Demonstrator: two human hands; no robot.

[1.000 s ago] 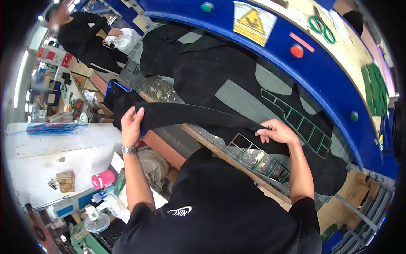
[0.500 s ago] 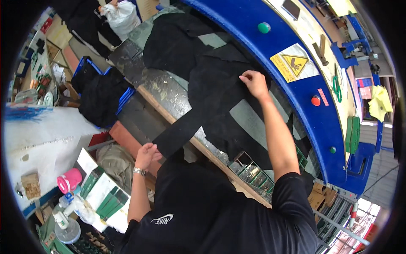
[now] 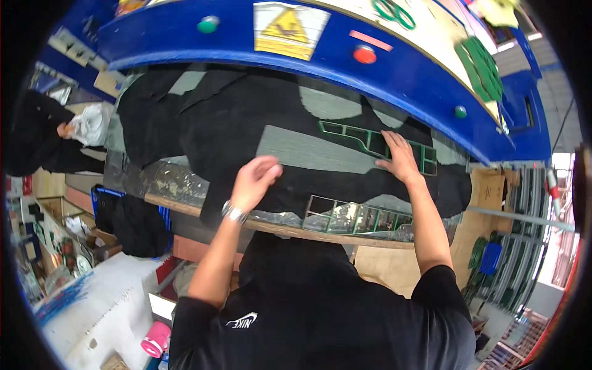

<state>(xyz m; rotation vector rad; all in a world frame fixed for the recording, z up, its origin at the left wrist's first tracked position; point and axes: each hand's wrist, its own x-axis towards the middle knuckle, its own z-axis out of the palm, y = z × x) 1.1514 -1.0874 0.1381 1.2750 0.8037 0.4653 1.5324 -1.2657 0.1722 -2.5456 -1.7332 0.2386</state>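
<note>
A large black sheet [image 3: 225,117] with cut-out openings, leather or fabric, lies over the worktable, and a grey-green surface shows through its gaps. Toward the right, my right hand [image 3: 402,159] spans a green-edged cutting die [image 3: 369,140] on the sheet, thumb at its near side and fingers over the far side. My left hand [image 3: 253,180], with a metal watch on the wrist, hovers above the sheet's near part; its fingers are loosely curved and apart, holding nothing. A second green-edged die [image 3: 354,216] lies by the table's near edge, partly behind my right forearm.
Along the far side runs a blue machine beam [image 3: 234,40] with a red button [image 3: 364,54], green buttons and a yellow warning label. Green scissors [image 3: 394,13] lie on top of it. A blue crate [image 3: 163,216] with black material stands at left. Another person holds a white bag [image 3: 92,123].
My view has turned toward the right. My left hand has let go of the black strip's end. My right hand has come off the sheet onto the green die.
</note>
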